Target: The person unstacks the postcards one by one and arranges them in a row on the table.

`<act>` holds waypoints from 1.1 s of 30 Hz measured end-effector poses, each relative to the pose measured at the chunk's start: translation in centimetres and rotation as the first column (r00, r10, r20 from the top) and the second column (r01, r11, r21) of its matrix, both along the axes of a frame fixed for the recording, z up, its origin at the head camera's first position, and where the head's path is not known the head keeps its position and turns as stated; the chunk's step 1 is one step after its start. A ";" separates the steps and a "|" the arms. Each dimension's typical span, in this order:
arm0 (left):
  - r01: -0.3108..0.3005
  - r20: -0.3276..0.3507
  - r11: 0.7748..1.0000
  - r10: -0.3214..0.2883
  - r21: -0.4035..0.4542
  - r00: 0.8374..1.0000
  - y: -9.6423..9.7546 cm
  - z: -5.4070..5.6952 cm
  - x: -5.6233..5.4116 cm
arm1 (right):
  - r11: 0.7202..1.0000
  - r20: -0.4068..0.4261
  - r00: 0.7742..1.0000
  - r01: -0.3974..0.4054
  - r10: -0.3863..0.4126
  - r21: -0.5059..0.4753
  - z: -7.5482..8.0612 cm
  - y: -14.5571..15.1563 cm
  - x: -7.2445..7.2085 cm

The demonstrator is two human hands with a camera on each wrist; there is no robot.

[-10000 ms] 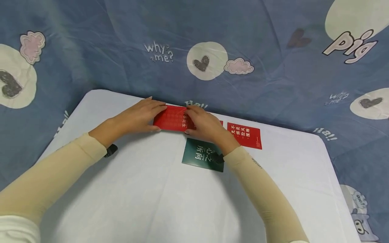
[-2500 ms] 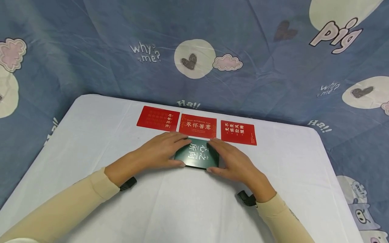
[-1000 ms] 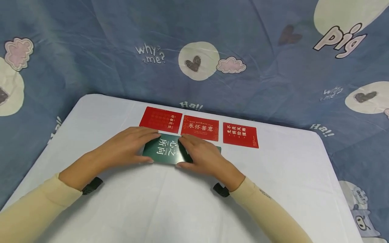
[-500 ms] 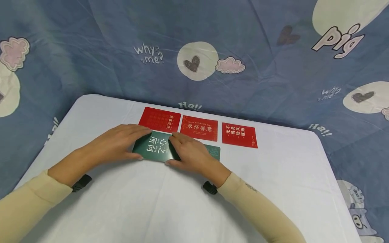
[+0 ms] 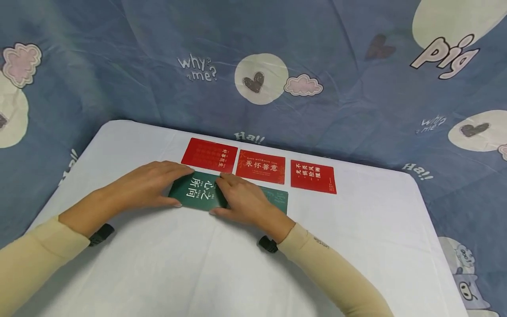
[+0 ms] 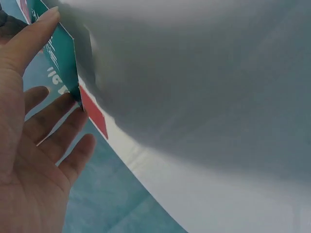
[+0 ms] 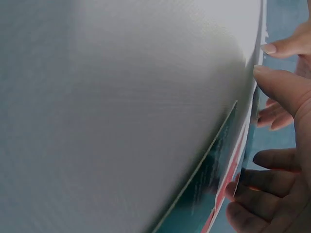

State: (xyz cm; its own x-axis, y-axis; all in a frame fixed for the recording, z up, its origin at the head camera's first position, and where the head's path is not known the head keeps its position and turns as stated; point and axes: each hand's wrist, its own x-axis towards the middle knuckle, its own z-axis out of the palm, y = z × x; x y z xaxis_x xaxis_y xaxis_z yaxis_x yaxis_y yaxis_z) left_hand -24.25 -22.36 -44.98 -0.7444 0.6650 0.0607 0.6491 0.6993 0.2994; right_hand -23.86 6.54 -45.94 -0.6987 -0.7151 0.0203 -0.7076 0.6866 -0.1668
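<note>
Both hands hold a green card [image 5: 198,192] with white characters, in front of the leftmost red card. My left hand [image 5: 148,185] grips its left end, thumb at the near edge and fingertips at the far edge. My right hand [image 5: 245,198] grips the right end the same way and hides part of it. In the left wrist view the green card [image 6: 63,53] stands close over the white cloth, between thumb and fingers. A second green card [image 5: 280,200] lies to the right, partly hidden behind my right hand; in the right wrist view this green card [image 7: 194,194] lies on the cloth.
Along the table's back edge lie a left red card [image 5: 210,154], a middle red card [image 5: 260,166] and a right red card [image 5: 313,176] in a row. A white cloth [image 5: 222,273] covers the table. Blue printed fabric [image 5: 158,66] hangs behind it.
Ten seconds ago the hands held a red card at the back left, which now lies there. Since then they took a green card and slid it left, uncovering the second green card.
</note>
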 end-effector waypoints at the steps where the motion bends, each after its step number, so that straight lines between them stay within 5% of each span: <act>1: -0.003 0.000 1.000 0.003 -0.001 1.000 0.0 0.0 -0.1 | 1.000 -0.001 1.000 0.003 -0.003 -0.001 0.0 -0.1 0.0; 11: -0.080 0.065 0.995 0.084 -0.063 0.994 0.1 0.3 -0.4 | 1.000 0.001 1.000 0.019 -0.019 0.010 -0.3 -0.8 -0.1; 33: -0.146 0.061 0.980 0.156 -0.139 0.986 1.9 1.0 0.5 | 0.996 0.048 0.997 0.054 -0.057 0.067 -0.5 -1.1 0.6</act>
